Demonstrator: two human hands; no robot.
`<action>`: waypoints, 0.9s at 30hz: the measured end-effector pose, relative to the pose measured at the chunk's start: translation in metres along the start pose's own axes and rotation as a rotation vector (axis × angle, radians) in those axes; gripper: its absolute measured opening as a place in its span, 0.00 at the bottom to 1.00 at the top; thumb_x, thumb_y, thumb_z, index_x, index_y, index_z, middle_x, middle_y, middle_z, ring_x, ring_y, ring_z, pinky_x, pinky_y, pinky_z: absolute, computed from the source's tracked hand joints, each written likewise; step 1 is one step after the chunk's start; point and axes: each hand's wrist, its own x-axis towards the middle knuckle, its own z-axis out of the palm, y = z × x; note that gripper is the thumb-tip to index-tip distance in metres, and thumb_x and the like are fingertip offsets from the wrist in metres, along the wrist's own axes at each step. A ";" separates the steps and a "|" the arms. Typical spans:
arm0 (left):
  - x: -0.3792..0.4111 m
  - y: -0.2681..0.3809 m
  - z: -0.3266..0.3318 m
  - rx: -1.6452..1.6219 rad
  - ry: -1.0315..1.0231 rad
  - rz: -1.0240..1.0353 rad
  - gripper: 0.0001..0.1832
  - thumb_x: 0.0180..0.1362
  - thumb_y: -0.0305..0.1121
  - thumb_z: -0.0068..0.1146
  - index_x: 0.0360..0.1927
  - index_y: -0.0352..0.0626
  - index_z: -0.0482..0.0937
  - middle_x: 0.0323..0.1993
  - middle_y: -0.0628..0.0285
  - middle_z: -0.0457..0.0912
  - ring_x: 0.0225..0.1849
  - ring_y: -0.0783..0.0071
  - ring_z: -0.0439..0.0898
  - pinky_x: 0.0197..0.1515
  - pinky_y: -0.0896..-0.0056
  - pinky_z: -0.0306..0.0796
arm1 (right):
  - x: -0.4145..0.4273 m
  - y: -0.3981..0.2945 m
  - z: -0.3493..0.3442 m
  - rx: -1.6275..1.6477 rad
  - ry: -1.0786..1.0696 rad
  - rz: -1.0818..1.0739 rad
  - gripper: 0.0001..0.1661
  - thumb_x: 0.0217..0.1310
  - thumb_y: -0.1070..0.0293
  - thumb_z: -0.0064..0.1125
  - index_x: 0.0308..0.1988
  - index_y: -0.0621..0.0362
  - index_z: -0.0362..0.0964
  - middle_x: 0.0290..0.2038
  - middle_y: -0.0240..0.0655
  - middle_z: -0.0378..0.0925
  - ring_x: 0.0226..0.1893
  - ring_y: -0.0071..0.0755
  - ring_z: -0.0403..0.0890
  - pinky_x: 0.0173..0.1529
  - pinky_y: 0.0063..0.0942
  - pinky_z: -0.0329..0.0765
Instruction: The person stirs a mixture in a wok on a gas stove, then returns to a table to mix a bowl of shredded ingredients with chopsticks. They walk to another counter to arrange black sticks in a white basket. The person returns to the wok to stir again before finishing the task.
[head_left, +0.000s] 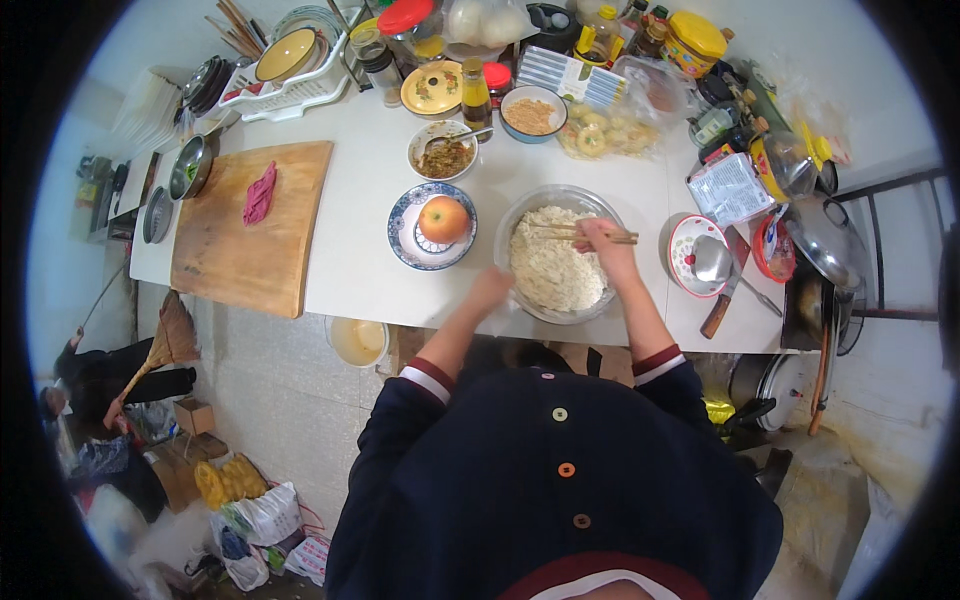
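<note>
A large metal bowl (505, 276) stands near the counter's front edge, full of white, crumbly, flour-like dough (559, 270). My right hand (598, 236) is over its right side, closed on wooden chopsticks (551, 232) that point left across the dough. At the bowl's lower left rim is my left hand (492, 289), slightly blurred; its fingers look curled by the rim, and their grip on it is unclear. Left of the bowl, an apple (442, 220) rests in a blue-and-white patterned dish (400, 245). Behind that stands a white bowl (414, 161) of brownish chopped food with a spoon.
A cleaver (721, 306) and a patterned bowl (677, 262) with a ladle lie at right. Farther left is a wooden cutting board (240, 262) with a pink cloth (259, 196). Bottles and jars line the back. A person (105, 382) holds a broom (171, 337) at far left.
</note>
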 end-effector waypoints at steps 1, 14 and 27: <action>0.003 -0.006 0.000 -0.006 0.000 0.050 0.22 0.50 0.43 0.46 0.32 0.27 0.73 0.36 0.36 0.74 0.41 0.42 0.73 0.42 0.55 0.67 | -0.002 0.004 0.006 0.059 -0.023 0.017 0.15 0.59 0.63 0.51 0.36 0.67 0.72 0.28 0.36 0.76 0.24 0.26 0.77 0.32 0.21 0.75; 0.021 -0.051 0.032 -0.127 0.161 0.051 0.15 0.49 0.34 0.50 0.30 0.29 0.73 0.25 0.54 0.77 0.26 0.69 0.75 0.29 0.69 0.68 | -0.028 0.034 -0.005 0.248 0.134 0.096 0.19 0.61 0.64 0.47 0.43 0.70 0.68 0.35 0.45 0.75 0.31 0.37 0.79 0.40 0.27 0.77; 0.016 -0.065 0.038 -0.239 0.173 0.022 0.10 0.50 0.30 0.47 0.28 0.32 0.73 0.22 0.61 0.75 0.24 0.74 0.72 0.27 0.71 0.66 | -0.047 0.031 -0.024 0.238 0.082 0.107 0.15 0.58 0.67 0.50 0.38 0.71 0.70 0.31 0.44 0.77 0.29 0.33 0.80 0.36 0.24 0.77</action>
